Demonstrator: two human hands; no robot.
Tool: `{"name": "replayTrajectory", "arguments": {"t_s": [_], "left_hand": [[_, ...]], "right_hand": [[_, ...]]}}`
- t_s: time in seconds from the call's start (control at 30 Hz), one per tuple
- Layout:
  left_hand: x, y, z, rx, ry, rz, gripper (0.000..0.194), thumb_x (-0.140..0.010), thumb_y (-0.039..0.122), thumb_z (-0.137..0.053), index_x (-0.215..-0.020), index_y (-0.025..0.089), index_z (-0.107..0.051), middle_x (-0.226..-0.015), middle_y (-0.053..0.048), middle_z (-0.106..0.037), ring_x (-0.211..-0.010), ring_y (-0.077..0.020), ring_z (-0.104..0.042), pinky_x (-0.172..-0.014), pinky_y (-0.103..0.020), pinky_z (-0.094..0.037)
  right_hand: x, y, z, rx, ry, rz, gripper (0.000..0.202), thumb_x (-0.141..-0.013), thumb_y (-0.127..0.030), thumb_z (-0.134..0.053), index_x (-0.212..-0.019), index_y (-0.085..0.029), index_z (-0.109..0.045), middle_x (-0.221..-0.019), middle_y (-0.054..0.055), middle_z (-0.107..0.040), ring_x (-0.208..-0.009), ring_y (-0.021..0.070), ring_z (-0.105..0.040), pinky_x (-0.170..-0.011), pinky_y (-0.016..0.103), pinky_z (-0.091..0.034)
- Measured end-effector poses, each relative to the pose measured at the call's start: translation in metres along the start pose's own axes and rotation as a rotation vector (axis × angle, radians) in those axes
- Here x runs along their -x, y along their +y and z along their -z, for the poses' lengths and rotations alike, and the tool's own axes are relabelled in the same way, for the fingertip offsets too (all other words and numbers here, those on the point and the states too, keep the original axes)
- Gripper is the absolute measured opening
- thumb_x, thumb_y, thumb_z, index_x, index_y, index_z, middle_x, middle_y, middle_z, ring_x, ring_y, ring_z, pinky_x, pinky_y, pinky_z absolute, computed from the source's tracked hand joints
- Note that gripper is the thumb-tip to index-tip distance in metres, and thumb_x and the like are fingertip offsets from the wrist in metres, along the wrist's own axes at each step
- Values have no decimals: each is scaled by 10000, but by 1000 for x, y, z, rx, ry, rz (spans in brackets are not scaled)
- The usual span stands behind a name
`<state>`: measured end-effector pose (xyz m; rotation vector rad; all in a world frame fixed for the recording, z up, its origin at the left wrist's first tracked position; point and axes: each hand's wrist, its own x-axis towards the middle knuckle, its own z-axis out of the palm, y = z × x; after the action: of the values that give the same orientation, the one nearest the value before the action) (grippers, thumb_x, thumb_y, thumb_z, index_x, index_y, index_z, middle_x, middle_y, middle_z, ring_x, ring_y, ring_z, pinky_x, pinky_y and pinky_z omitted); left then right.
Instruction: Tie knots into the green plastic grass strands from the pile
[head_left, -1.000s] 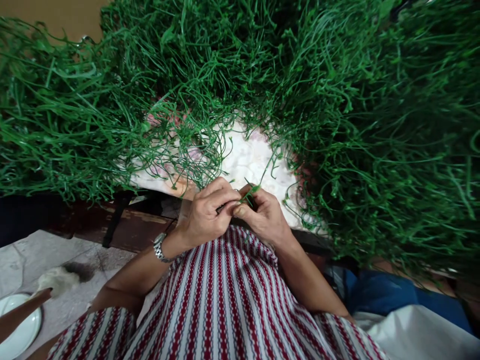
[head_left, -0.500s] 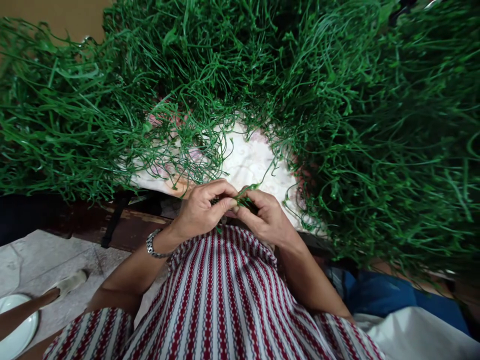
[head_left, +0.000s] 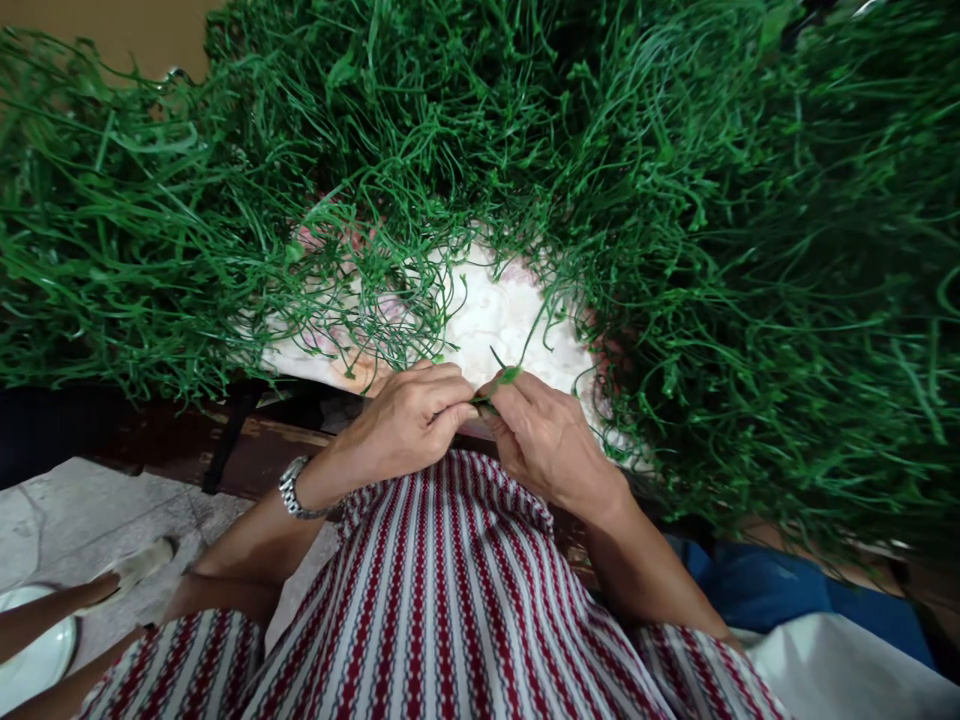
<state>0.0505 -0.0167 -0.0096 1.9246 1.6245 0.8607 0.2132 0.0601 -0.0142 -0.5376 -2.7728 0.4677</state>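
Note:
My left hand (head_left: 412,420) and my right hand (head_left: 546,435) meet at the near edge of a patterned cloth (head_left: 491,315), just above my striped top. A thin green stem (head_left: 484,398) runs between their fingertips. The left thumb and fingers pinch its left end; the right fingers are closed round the other part, where a lighter green tip (head_left: 510,375) sticks out on top. The rest of the stem is hidden in the fingers. Large heaps of green stems (head_left: 750,250) lie on the cloth beyond and to both sides.
A dark wooden edge (head_left: 270,460) runs below the cloth on the left. Another person's foot in a light shoe (head_left: 135,570) rests on the tiled floor, near a white basin (head_left: 45,655). Blue fabric (head_left: 810,600) and pale fabric (head_left: 840,660) lie at the lower right.
Both hands have turned so that more of their backs shows, and the right wrist has moved slightly down and right. The stem between the fingertips now shows less. The heaps look unchanged.

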Motion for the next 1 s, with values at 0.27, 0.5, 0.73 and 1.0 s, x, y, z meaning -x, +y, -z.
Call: {"name": "replayTrajectory", "arguments": {"t_s": [0.27,0.5,0.73,1.0], "left_hand": [[-4,-8,-1,344,-93,-157,299,-794,142,-505,-503,153,-439,-484,34,-402,-504,-85,-386,-548,-247,-334],[-2,-15,-3,740,-128,-24,166,-754,196,-600,-606,126,-627,-506,3,-495,-503,-98,-437,-495,-245,-343],[1,-15,-7,849,-111,126,206,-739,263,-617,-585,126,-613,-507,10,-481,-492,-91,-403,-475,-239,-308],[-4,-2,4,477,-129,188,272,-774,232,-548,-536,132,-463,-514,52,-338,-503,-57,-321,-470,-197,-248]], "right_hand": [[-7,20,-4,-944,-177,77,273,-884,-323,-463,-684,-145,-522,-651,4,-490,-625,95,-444,-593,227,-355],[-7,10,-22,-1678,-271,-240,276,-743,-350,-652,-661,-131,-506,-539,-49,-435,-467,43,-323,-454,193,-236],[-5,8,-31,-1751,-191,-273,284,-760,-370,-628,-667,-131,-506,-537,-38,-446,-451,53,-344,-437,198,-235],[-7,15,0,-933,-134,-18,232,-883,-263,-464,-695,-132,-503,-659,-9,-441,-591,63,-393,-561,207,-304]]}}
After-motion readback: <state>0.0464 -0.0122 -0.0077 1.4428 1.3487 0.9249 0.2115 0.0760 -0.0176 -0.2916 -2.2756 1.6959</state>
